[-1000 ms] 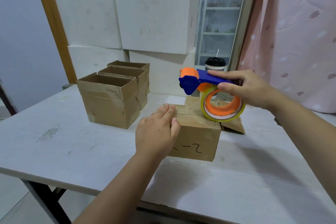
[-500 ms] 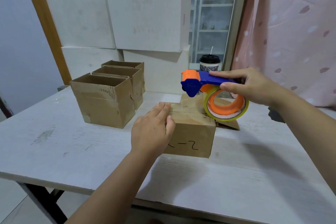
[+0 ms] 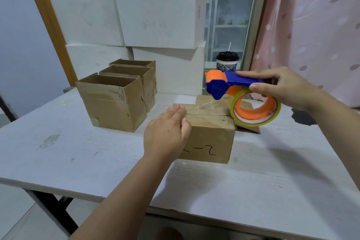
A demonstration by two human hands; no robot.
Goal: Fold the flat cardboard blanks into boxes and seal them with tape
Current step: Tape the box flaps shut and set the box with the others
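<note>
Left hand (image 3: 165, 132) flat on the box (image 3: 210, 136): fingers straight across the left end of the top, over the flap seam, thumb down on the front face. It presses and does not grasp. Right hand (image 3: 282, 87) wrapped round the blue handle of the dispenser (image 3: 233, 82), held just above the box's far right corner with the orange head pointing left. Roll (image 3: 253, 116) hangs under the handle, clear tape on an orange core. Thin glint of tape between the head and the box top (can't tell if it's stuck down). Box sits mid surface (image 3: 78, 152), top flaps shut, "-2" inked on the front. Three open boxes (image 3: 115, 107) in a row to its left, near but apart. White boxes (image 3: 155, 9) stacked behind. Cup (image 3: 227, 63) with a straw beside those, pink curtain (image 3: 311, 25) at right.
</note>
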